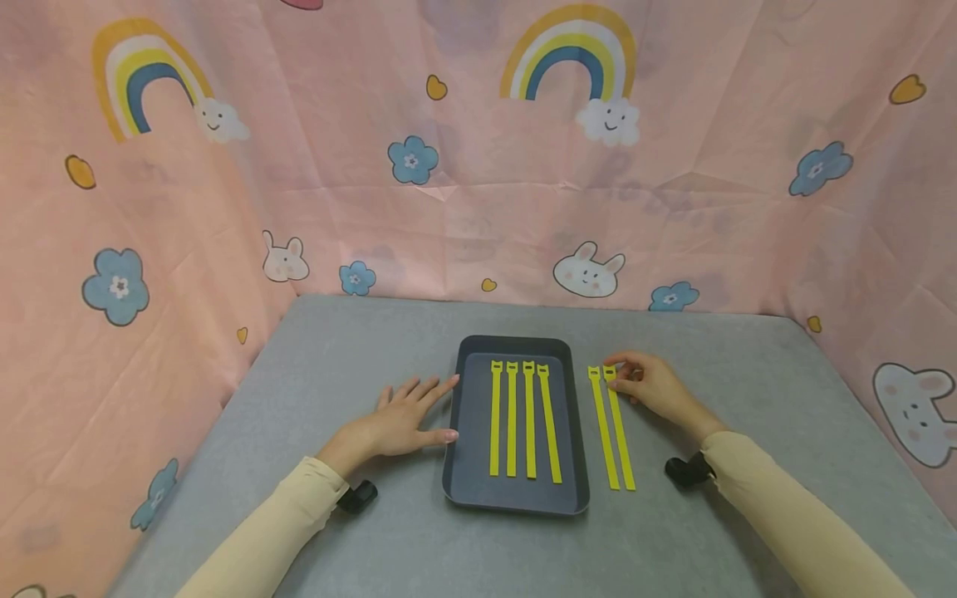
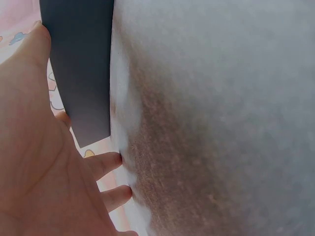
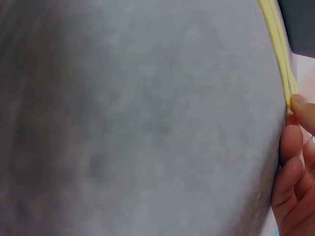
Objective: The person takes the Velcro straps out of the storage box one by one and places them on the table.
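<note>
A dark grey rectangular tray [image 1: 467, 465] lies on the table with several yellow cable ties [image 1: 512, 423] side by side inside it. My left hand [image 1: 396, 423] has its fingers spread, thumb and forefinger touching the tray's left side; the left wrist view shows them against the outer wall [image 2: 81, 73]. Right of the tray lie two more yellow ties. At the slotted head of the outer tie [image 1: 622, 440], my right hand [image 1: 658, 386] pinches with thumb and forefinger. The inner tie [image 1: 604, 432] lies just beside it. In the right wrist view the thumb [image 3: 302, 110] presses on yellow strap.
The grey table [image 1: 374, 349] runs back to a pink patterned curtain [image 1: 478, 216], which also hangs at both sides. A black wrist camera [image 1: 357, 497] sits at the left cuff, another [image 1: 688, 471] at the right cuff.
</note>
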`<action>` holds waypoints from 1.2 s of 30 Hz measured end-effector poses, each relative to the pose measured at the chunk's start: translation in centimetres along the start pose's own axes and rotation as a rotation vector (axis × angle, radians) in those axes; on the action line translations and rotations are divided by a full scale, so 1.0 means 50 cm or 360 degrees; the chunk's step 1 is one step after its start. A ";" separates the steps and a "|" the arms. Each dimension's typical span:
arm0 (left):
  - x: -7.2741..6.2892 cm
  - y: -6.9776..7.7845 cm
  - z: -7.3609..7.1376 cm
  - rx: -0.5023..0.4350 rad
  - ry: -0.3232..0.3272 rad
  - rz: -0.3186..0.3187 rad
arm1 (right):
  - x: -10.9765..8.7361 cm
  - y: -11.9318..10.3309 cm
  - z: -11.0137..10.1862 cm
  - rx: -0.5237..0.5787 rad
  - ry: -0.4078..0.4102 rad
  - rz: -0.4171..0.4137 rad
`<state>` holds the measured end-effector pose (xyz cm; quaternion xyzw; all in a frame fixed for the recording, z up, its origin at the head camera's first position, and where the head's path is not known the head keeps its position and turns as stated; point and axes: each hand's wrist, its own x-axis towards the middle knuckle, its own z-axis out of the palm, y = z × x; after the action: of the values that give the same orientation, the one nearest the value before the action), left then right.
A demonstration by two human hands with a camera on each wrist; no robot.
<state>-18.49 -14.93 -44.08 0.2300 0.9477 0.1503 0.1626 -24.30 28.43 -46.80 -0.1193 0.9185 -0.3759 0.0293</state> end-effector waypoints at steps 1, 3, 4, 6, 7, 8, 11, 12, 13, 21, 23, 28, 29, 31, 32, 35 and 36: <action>0.000 0.000 0.000 0.0001 0.0000 0.0000 | 0.000 0.001 0.000 -0.0004 0.0002 0.0001; 0.000 0.001 -0.001 0.0008 -0.0001 0.0000 | 0.000 0.002 0.001 -0.0006 0.0002 0.0002; 0.000 0.001 -0.001 0.0010 0.0000 0.0001 | 0.001 0.002 0.001 -0.0011 0.0000 0.0001; 0.000 0.002 -0.001 0.0011 -0.0002 0.0002 | 0.001 0.002 0.002 -0.0012 -0.0002 0.0002; 0.000 0.002 -0.002 0.0004 0.0002 0.0006 | 0.001 0.002 0.002 -0.0016 0.0001 0.0002; -0.001 0.003 -0.003 -0.0002 0.0002 0.0009 | 0.001 0.001 0.002 -0.0021 0.0001 0.0002; -0.002 0.004 -0.005 -0.0010 0.0004 0.0011 | 0.001 -0.001 0.002 -0.0034 0.0004 0.0002; -0.002 0.004 -0.006 -0.0012 0.0005 0.0013 | 0.001 -0.002 0.002 -0.0038 0.0005 0.0003; -0.003 0.004 -0.006 -0.0011 0.0007 0.0014 | 0.001 -0.003 0.002 -0.0043 0.0004 0.0004; -0.004 0.004 -0.005 0.0003 0.0008 0.0014 | 0.000 -0.007 0.001 -0.0028 -0.0006 0.0029; -0.003 0.004 -0.004 0.0004 0.0006 0.0014 | -0.001 -0.008 0.001 -0.0024 -0.0005 0.0036; -0.003 0.004 -0.005 0.0004 -0.0004 0.0009 | -0.001 -0.009 -0.001 -0.0026 -0.0004 0.0047; -0.003 0.005 -0.005 0.0003 -0.0009 0.0006 | -0.001 -0.009 -0.002 -0.0023 -0.0004 0.0051; -0.002 0.004 -0.004 0.0006 -0.0011 0.0007 | 0.000 -0.010 -0.005 -0.0019 -0.0006 0.0056; -0.002 0.004 -0.004 0.0003 -0.0007 0.0011 | 0.000 -0.011 -0.007 -0.0014 -0.0009 0.0062; -0.002 0.004 -0.005 0.0006 -0.0007 0.0014 | 0.002 -0.020 -0.015 -0.0004 -0.0007 0.0065; -0.002 0.004 -0.005 0.0004 -0.0002 0.0017 | 0.003 -0.025 -0.019 -0.0008 -0.0002 0.0064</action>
<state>-18.44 -14.88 -43.77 0.2353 0.9465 0.1500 0.1621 -24.34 28.19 -45.26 -0.1013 0.9216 -0.3729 0.0372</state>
